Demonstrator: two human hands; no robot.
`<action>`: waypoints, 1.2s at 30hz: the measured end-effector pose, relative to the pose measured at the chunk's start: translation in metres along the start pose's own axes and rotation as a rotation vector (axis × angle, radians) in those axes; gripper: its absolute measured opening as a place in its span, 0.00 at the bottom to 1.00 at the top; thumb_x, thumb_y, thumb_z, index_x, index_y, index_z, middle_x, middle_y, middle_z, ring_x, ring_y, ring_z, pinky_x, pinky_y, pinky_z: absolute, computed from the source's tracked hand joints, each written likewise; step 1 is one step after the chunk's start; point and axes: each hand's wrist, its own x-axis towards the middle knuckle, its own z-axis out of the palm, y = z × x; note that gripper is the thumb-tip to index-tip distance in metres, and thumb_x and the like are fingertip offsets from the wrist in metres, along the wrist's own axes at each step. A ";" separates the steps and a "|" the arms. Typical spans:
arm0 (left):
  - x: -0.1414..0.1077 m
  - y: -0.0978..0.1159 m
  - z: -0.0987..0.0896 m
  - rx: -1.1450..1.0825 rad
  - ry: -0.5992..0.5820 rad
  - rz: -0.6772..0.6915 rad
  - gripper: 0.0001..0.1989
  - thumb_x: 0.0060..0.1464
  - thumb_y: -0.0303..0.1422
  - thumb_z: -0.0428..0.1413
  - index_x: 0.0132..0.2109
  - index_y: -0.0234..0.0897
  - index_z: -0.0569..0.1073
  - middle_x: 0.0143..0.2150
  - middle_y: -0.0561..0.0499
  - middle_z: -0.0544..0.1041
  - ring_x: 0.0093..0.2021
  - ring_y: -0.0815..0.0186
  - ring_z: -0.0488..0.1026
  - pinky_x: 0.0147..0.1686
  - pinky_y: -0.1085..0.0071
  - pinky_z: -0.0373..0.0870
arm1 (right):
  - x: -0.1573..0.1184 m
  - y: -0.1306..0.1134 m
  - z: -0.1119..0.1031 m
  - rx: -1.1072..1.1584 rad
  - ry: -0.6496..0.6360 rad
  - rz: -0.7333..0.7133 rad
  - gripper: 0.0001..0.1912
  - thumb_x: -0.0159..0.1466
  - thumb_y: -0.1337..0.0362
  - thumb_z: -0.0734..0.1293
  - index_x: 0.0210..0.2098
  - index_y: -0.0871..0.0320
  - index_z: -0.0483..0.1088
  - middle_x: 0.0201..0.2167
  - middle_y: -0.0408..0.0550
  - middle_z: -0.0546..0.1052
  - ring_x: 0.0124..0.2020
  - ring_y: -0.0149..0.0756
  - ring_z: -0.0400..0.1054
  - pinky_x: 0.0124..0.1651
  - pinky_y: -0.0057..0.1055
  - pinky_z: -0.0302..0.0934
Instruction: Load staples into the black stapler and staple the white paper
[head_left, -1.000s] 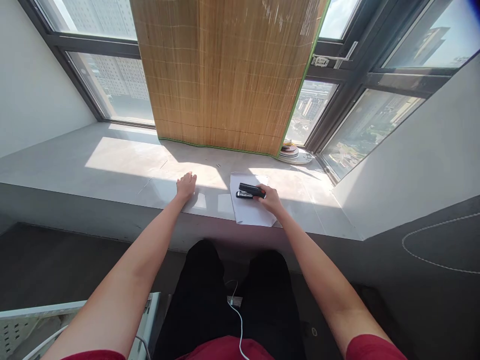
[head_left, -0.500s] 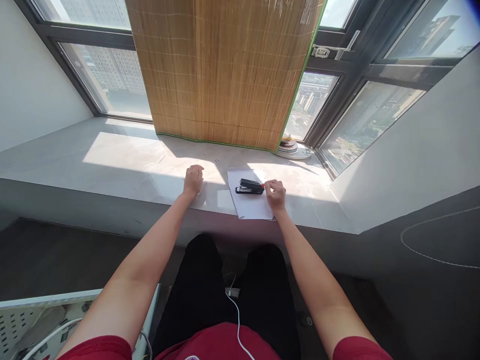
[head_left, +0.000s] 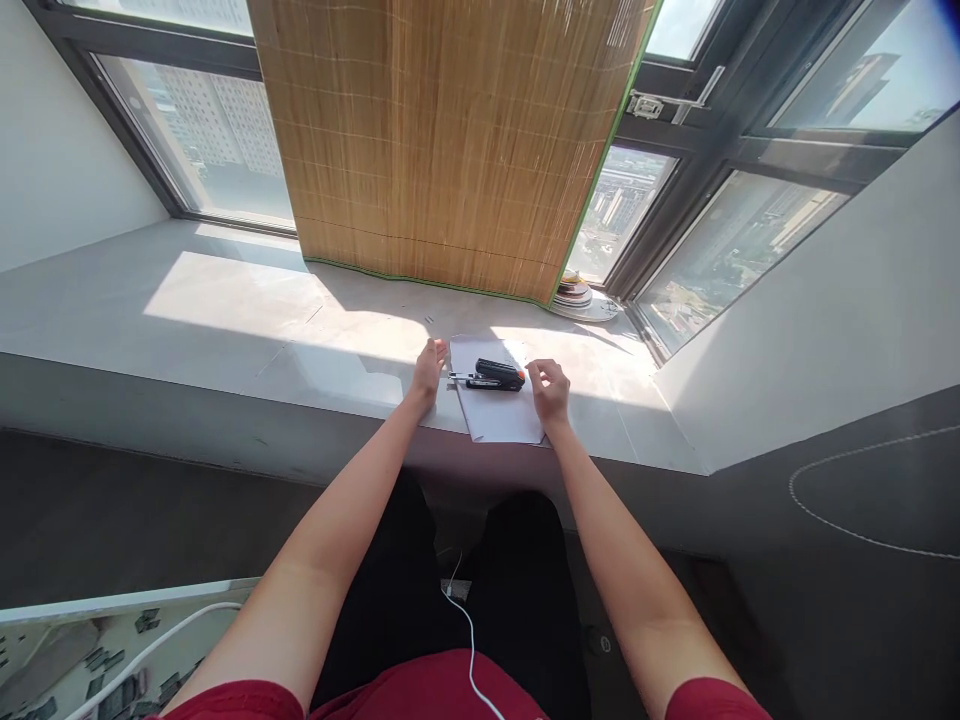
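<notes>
A black stapler [head_left: 497, 376] with an orange part at its right end lies on a white sheet of paper [head_left: 506, 420] on the window sill. A thin metal piece [head_left: 459, 376] sticks out of the stapler's left end. My left hand [head_left: 428, 372] is beside the paper's left edge, palm turned inward, close to that metal piece and holding nothing. By the stapler's orange end is my right hand [head_left: 550, 390], its fingers bent and a little apart with nothing visible in them. Its fingertips are just off the stapler.
The pale sill [head_left: 337, 385] runs along the window, with its front edge above my knees. A bamboo blind [head_left: 450, 150] hangs behind it. Stacked plates [head_left: 576, 295] stand at the back right. At the lower left is a white container [head_left: 90, 605], and a white cable [head_left: 474, 640] hangs before me.
My left hand has moved right, up to the paper. The metal piece now protrudes from the stapler's left end. My right fingertips have come off the orange end.
</notes>
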 end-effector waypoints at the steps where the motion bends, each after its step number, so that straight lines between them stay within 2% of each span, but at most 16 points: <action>1: 0.000 0.002 -0.001 -0.094 0.018 -0.026 0.28 0.80 0.49 0.39 0.66 0.36 0.74 0.74 0.37 0.74 0.77 0.57 0.68 0.76 0.62 0.64 | 0.001 -0.001 0.000 0.023 -0.016 -0.036 0.17 0.72 0.50 0.63 0.41 0.53 0.79 0.48 0.55 0.83 0.52 0.47 0.73 0.51 0.42 0.70; 4: -0.001 0.011 -0.011 -0.415 0.029 -0.165 0.27 0.79 0.46 0.43 0.67 0.33 0.75 0.74 0.34 0.73 0.77 0.54 0.68 0.74 0.61 0.66 | 0.010 -0.004 0.002 0.054 -0.190 -0.108 0.23 0.64 0.46 0.73 0.53 0.52 0.79 0.55 0.54 0.83 0.54 0.49 0.75 0.55 0.45 0.70; 6: -0.001 0.017 -0.022 -0.630 -0.011 -0.242 0.27 0.78 0.42 0.42 0.72 0.33 0.71 0.76 0.34 0.71 0.76 0.54 0.69 0.70 0.61 0.72 | 0.018 -0.006 0.005 0.030 -0.350 -0.099 0.24 0.60 0.48 0.75 0.52 0.52 0.80 0.50 0.51 0.85 0.51 0.49 0.77 0.53 0.45 0.70; 8: -0.001 0.021 -0.032 -0.787 -0.034 -0.259 0.29 0.78 0.40 0.40 0.76 0.35 0.68 0.77 0.36 0.69 0.77 0.55 0.68 0.65 0.61 0.76 | 0.024 -0.009 0.009 -0.010 -0.445 -0.059 0.19 0.57 0.50 0.76 0.45 0.53 0.81 0.41 0.48 0.86 0.44 0.48 0.78 0.50 0.43 0.69; 10: -0.002 0.023 -0.037 -0.855 -0.035 -0.261 0.30 0.78 0.41 0.38 0.77 0.36 0.66 0.78 0.38 0.68 0.78 0.55 0.66 0.62 0.61 0.78 | 0.027 -0.017 0.014 -0.034 -0.427 -0.042 0.16 0.57 0.52 0.77 0.40 0.54 0.82 0.35 0.46 0.85 0.40 0.46 0.78 0.47 0.42 0.69; 12: -0.002 0.022 -0.038 -0.880 -0.043 -0.278 0.32 0.79 0.44 0.37 0.78 0.37 0.66 0.78 0.38 0.68 0.78 0.53 0.66 0.62 0.60 0.79 | 0.024 -0.032 0.022 -0.042 -0.315 -0.086 0.16 0.58 0.53 0.77 0.42 0.54 0.83 0.36 0.47 0.85 0.40 0.46 0.77 0.46 0.41 0.70; 14: -0.002 0.020 -0.036 -0.905 -0.044 -0.284 0.33 0.79 0.46 0.37 0.78 0.36 0.66 0.77 0.37 0.70 0.77 0.52 0.68 0.63 0.58 0.78 | 0.016 -0.054 0.033 -0.072 -0.183 -0.209 0.14 0.62 0.56 0.77 0.45 0.54 0.83 0.39 0.49 0.85 0.42 0.47 0.76 0.47 0.42 0.70; 16: -0.002 0.019 -0.034 -0.941 -0.036 -0.276 0.33 0.79 0.47 0.37 0.78 0.36 0.66 0.76 0.36 0.71 0.74 0.52 0.71 0.62 0.58 0.79 | 0.005 -0.077 0.048 -0.141 -0.116 -0.394 0.10 0.67 0.62 0.74 0.48 0.54 0.83 0.42 0.52 0.85 0.46 0.48 0.75 0.49 0.43 0.71; 19: -0.002 0.019 -0.034 -1.004 -0.025 -0.251 0.34 0.79 0.47 0.35 0.77 0.34 0.66 0.74 0.33 0.73 0.69 0.52 0.76 0.60 0.57 0.81 | -0.011 -0.101 0.066 -0.300 -0.167 -0.676 0.16 0.73 0.72 0.66 0.53 0.53 0.82 0.49 0.54 0.85 0.51 0.49 0.73 0.55 0.46 0.70; 21: -0.003 0.020 -0.034 -1.023 -0.019 -0.234 0.35 0.79 0.48 0.35 0.76 0.30 0.66 0.72 0.32 0.74 0.70 0.52 0.76 0.60 0.57 0.81 | -0.020 -0.104 0.074 -0.401 -0.215 -0.807 0.20 0.74 0.76 0.63 0.57 0.53 0.81 0.51 0.55 0.84 0.52 0.49 0.72 0.58 0.47 0.70; 24: -0.007 0.021 -0.032 -1.001 -0.033 -0.224 0.36 0.79 0.48 0.35 0.74 0.25 0.69 0.71 0.30 0.75 0.73 0.52 0.73 0.65 0.59 0.77 | -0.028 -0.097 0.076 -0.482 -0.256 -0.931 0.22 0.75 0.77 0.63 0.61 0.53 0.79 0.51 0.55 0.83 0.52 0.47 0.72 0.60 0.46 0.69; 27: -0.010 0.022 -0.030 -0.985 -0.046 -0.213 0.35 0.79 0.47 0.35 0.73 0.26 0.71 0.70 0.31 0.77 0.73 0.52 0.73 0.69 0.56 0.74 | -0.031 -0.091 0.073 -0.510 -0.270 -1.006 0.22 0.76 0.77 0.63 0.62 0.53 0.79 0.52 0.53 0.83 0.53 0.45 0.73 0.61 0.43 0.69; 30: -0.011 0.024 -0.028 -0.997 -0.048 -0.210 0.34 0.80 0.45 0.36 0.73 0.27 0.71 0.68 0.32 0.78 0.71 0.53 0.76 0.69 0.57 0.75 | -0.033 -0.091 0.067 -0.502 -0.259 -1.003 0.22 0.76 0.77 0.64 0.60 0.52 0.80 0.52 0.53 0.83 0.53 0.44 0.73 0.61 0.42 0.69; 32: -0.012 0.025 -0.029 -1.010 -0.047 -0.217 0.32 0.80 0.44 0.36 0.74 0.29 0.71 0.68 0.33 0.79 0.69 0.54 0.78 0.67 0.58 0.77 | -0.034 -0.092 0.062 -0.460 -0.203 -0.920 0.20 0.76 0.75 0.64 0.58 0.52 0.81 0.52 0.53 0.84 0.52 0.45 0.74 0.60 0.43 0.69; 34: -0.011 0.026 -0.030 -1.022 -0.049 -0.231 0.31 0.80 0.42 0.37 0.74 0.31 0.70 0.68 0.33 0.79 0.67 0.54 0.79 0.64 0.59 0.79 | -0.034 -0.090 0.054 -0.400 -0.064 -0.731 0.17 0.75 0.72 0.65 0.55 0.52 0.82 0.50 0.53 0.85 0.52 0.47 0.75 0.59 0.45 0.68; 36: -0.012 0.026 -0.031 -1.028 -0.050 -0.250 0.31 0.80 0.42 0.37 0.75 0.30 0.69 0.69 0.33 0.78 0.67 0.54 0.79 0.63 0.60 0.80 | -0.033 -0.083 0.045 -0.344 0.096 -0.456 0.11 0.72 0.66 0.69 0.51 0.54 0.84 0.46 0.54 0.86 0.49 0.50 0.77 0.55 0.47 0.69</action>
